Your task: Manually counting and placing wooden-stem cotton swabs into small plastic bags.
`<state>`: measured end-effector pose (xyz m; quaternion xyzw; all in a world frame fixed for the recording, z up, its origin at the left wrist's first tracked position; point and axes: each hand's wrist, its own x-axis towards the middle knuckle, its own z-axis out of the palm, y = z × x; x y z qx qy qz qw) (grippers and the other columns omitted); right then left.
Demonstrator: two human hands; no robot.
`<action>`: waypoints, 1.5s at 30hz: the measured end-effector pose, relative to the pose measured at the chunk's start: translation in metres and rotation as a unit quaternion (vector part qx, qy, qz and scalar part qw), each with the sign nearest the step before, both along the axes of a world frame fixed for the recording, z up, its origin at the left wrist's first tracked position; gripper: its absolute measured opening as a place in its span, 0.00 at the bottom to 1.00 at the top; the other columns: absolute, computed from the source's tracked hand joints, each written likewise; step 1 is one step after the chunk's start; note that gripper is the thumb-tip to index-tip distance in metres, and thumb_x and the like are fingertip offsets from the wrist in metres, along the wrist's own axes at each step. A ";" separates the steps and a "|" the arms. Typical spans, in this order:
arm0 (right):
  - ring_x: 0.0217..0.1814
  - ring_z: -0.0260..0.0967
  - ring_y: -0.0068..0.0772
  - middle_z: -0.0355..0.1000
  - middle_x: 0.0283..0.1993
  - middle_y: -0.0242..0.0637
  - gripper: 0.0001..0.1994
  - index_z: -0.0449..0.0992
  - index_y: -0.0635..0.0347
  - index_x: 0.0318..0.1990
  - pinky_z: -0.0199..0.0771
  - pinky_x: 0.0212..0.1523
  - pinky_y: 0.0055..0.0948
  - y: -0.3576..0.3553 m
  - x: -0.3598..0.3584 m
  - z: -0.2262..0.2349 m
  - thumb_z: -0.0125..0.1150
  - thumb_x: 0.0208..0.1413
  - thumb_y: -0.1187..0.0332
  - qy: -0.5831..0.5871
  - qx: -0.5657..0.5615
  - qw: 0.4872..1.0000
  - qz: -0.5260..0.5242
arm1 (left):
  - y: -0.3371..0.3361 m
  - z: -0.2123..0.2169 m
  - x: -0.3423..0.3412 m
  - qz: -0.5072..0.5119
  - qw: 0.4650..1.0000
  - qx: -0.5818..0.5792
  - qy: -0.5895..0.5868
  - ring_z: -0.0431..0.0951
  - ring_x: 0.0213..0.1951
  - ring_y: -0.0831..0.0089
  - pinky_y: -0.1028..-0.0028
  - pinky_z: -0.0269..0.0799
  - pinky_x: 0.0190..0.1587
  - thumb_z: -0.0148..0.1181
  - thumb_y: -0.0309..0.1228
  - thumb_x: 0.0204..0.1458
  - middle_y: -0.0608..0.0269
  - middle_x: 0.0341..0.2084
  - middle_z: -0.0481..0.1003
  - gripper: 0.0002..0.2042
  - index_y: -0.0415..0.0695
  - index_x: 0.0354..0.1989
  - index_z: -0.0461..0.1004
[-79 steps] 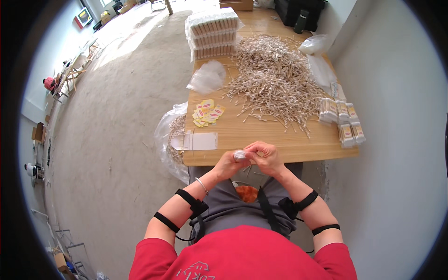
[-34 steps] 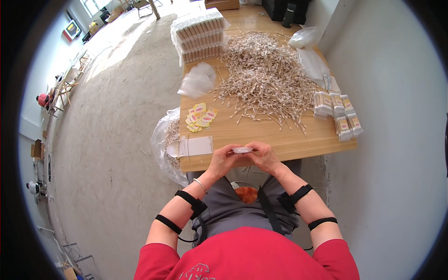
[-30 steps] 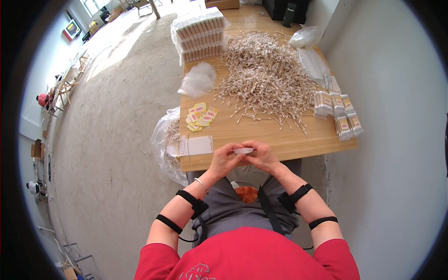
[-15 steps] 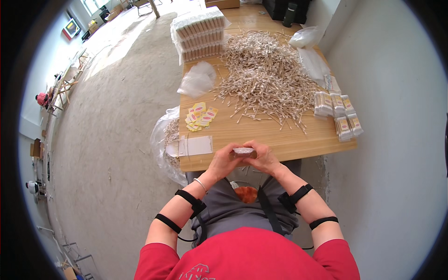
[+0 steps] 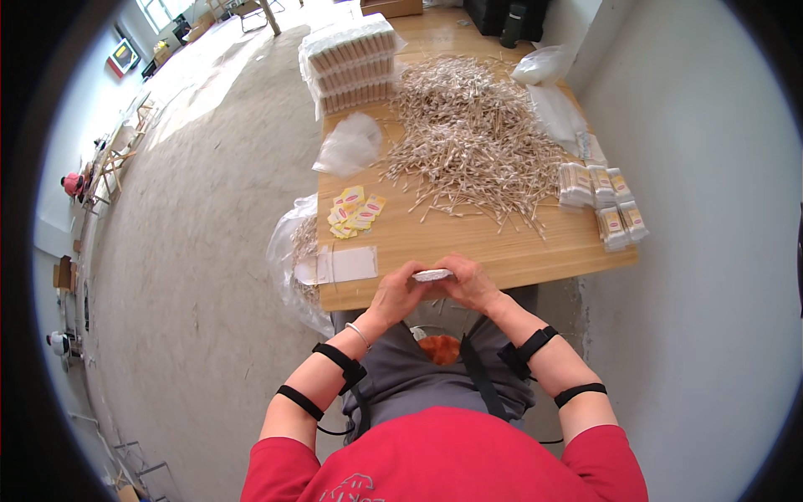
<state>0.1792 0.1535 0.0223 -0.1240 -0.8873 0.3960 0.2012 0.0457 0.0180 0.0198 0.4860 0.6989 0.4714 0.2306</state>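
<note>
Between my two hands, at the table's near edge, is a small flat bundle of cotton swabs (image 5: 432, 274), its white tips facing up. My left hand (image 5: 398, 293) grips its left side, and my right hand (image 5: 473, 286) closes round the right side. The lower part of the bundle is hidden by my fingers, so I cannot tell whether a bag wraps it. Beyond my hands a large heap of loose cotton swabs (image 5: 468, 134) spreads over the wooden table (image 5: 468, 247). Yellow and white printed cards (image 5: 355, 213) lie to the left, above a white rectangular card (image 5: 355, 263).
Packed swab bundles (image 5: 351, 67) stand stacked at the far left. Clear plastic bags (image 5: 351, 144) lie in front of them. Filled small packs (image 5: 615, 205) sit at the right edge, near more plastic (image 5: 556, 113). A bag of swabs (image 5: 297, 259) is beside the table's left side.
The bundle has tipped so its white ends show more as a thin flat row. Both hands still hold it in nearly the same place. The view has shifted slightly.
</note>
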 end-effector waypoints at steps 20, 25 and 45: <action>0.40 0.75 0.41 0.76 0.38 0.45 0.11 0.76 0.63 0.43 0.74 0.40 0.30 -0.001 0.004 0.014 0.61 0.51 0.74 0.053 -0.150 0.987 -0.035 | 0.003 0.009 0.000 0.040 0.995 0.092 0.011 0.78 0.40 0.59 0.69 0.72 0.42 0.62 0.24 0.46 0.56 0.34 0.77 0.09 0.40 0.38 0.77; 0.36 0.75 0.42 0.76 0.34 0.41 0.09 0.76 0.62 0.38 0.75 0.37 0.33 0.002 0.004 0.008 0.62 0.49 0.74 0.083 -0.008 0.996 -0.040 | 0.003 0.006 -0.003 0.048 0.993 0.099 0.046 0.77 0.40 0.61 0.70 0.72 0.42 0.63 0.24 0.44 0.59 0.34 0.77 0.09 0.42 0.36 0.78; 0.38 0.74 0.45 0.75 0.35 0.42 0.10 0.77 0.60 0.39 0.73 0.39 0.35 -0.006 -0.005 0.018 0.63 0.49 0.70 0.064 -0.025 0.997 -0.020 | -0.001 0.006 -0.004 0.037 0.996 0.065 -0.039 0.76 0.32 0.69 0.74 0.72 0.36 0.62 0.24 0.47 0.58 0.29 0.76 0.07 0.40 0.35 0.77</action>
